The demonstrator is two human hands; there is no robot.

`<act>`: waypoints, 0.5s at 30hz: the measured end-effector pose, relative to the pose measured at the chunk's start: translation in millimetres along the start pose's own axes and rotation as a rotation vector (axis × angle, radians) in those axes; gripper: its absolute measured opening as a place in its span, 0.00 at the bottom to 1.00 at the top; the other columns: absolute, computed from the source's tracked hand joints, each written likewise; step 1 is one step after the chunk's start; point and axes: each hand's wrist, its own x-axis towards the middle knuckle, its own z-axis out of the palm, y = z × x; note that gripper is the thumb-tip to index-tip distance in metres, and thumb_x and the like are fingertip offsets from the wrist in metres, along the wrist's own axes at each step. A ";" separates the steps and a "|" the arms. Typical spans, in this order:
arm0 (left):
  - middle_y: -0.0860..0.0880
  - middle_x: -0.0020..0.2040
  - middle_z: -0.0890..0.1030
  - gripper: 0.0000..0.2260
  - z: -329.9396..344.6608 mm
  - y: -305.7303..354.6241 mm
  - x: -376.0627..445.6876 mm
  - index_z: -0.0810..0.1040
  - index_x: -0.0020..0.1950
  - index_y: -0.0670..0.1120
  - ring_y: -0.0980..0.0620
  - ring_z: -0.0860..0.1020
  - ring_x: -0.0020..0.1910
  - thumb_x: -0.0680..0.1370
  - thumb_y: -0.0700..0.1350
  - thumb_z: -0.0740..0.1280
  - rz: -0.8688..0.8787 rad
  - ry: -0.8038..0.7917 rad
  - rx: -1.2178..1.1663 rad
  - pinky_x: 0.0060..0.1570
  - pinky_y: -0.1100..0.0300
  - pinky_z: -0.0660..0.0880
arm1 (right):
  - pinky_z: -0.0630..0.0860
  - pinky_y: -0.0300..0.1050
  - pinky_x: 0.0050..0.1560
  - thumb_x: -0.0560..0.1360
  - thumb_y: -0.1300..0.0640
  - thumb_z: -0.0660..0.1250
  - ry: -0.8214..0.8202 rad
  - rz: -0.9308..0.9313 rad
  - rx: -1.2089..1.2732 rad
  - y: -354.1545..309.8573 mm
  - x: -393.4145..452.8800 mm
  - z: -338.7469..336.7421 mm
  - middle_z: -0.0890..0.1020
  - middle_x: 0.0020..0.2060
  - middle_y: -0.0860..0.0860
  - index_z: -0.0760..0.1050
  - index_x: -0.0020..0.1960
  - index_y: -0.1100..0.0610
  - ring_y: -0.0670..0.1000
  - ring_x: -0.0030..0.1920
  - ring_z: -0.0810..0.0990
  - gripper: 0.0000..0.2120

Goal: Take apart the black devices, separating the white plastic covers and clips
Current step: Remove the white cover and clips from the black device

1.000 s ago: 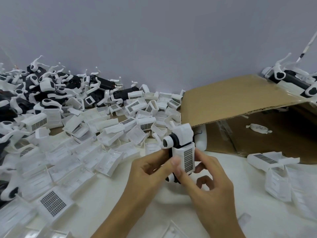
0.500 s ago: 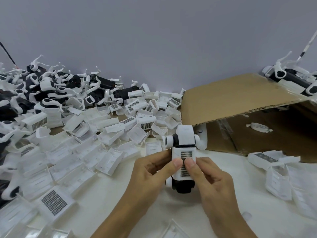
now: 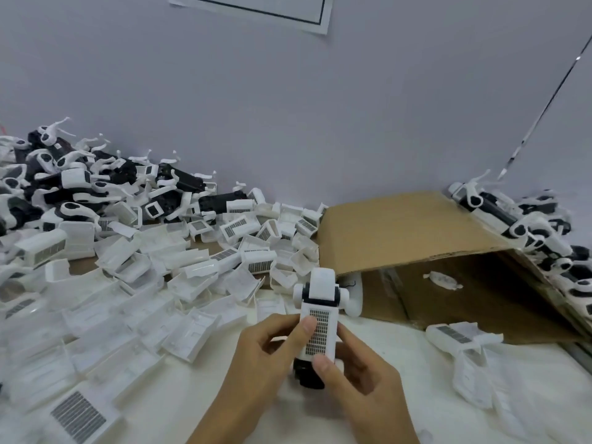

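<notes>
A black device (image 3: 309, 376) with a white grille cover (image 3: 319, 331) and a white clip (image 3: 322, 285) on top stands upright at the centre. My left hand (image 3: 266, 357) grips its left side, thumb on the cover's upper left edge. My right hand (image 3: 355, 376) holds the right side, thumb pressed on the cover's lower edge. The device's black lower body shows between my hands; its back is hidden.
A heap of loose white covers (image 3: 134, 283) spreads over the left half of the white table. Black devices with clips (image 3: 96, 190) pile against the wall at far left. An open cardboard box (image 3: 400, 229) lies at right, more devices (image 3: 528, 225) behind it.
The device has turned face-on and upright. My right thumb has slid from the cover's upper part down to its bottom edge. The head camera has tilted upward.
</notes>
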 end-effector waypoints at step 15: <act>0.44 0.40 0.87 0.16 -1.2 -7.8 9.1 0.88 0.40 0.50 0.47 0.85 0.43 0.67 0.61 0.69 -0.030 0.005 -0.075 0.47 0.55 0.81 | 0.81 0.45 0.34 0.71 0.60 0.73 0.483 -0.028 0.069 -169.3 6.6 -147.6 0.84 0.45 0.58 0.77 0.45 0.55 0.54 0.39 0.84 0.06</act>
